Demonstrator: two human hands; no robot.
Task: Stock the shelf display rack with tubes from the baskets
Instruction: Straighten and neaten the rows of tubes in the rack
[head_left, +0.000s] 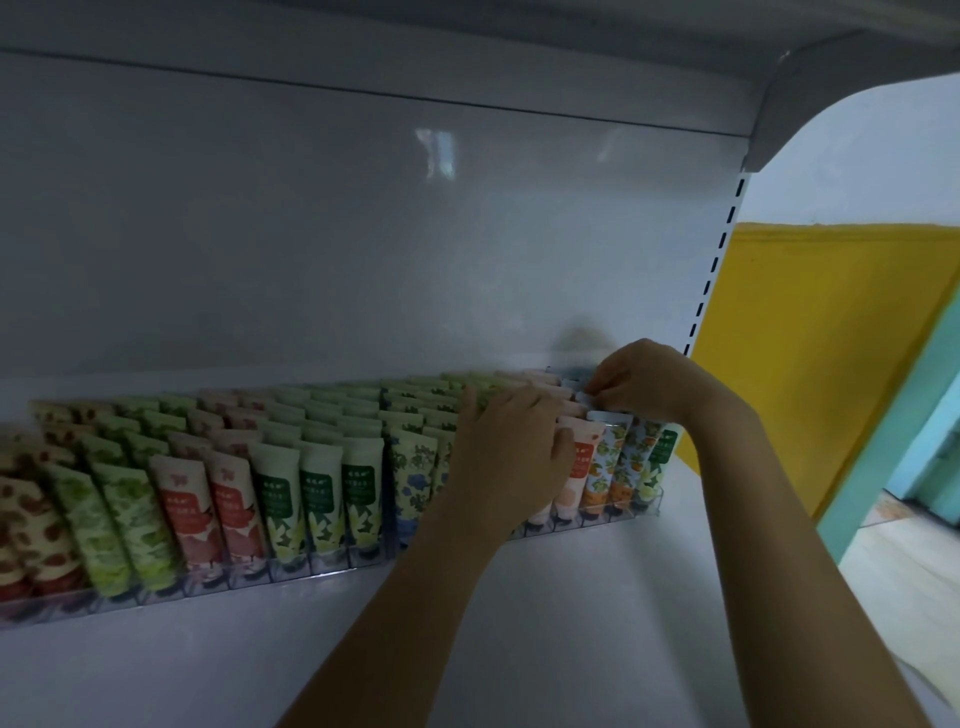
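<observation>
2-handed, pinching a pale tube (584, 397) by its flat crimped end in the right hand (644, 384) above the rack's (332, 569) rear right slots, curling the left hand (509, 447) over peach tubes (569, 483) just beside, judging it light, soft, squashable, slightly slick.

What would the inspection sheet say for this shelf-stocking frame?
Surface: white shelf, with the rack standing towards its back.
Job's things: clear display rack nearly full of upright tubes in rows; baskets not in view.
Clutter: nothing seen.
Hands: left hand lies on the tube tops, grip unclear; right hand pinches a pale tube at the rack's right rear.
Cables: nothing seen.
Surroundings: white back panel; yellow panel and teal wall to the right.
</observation>
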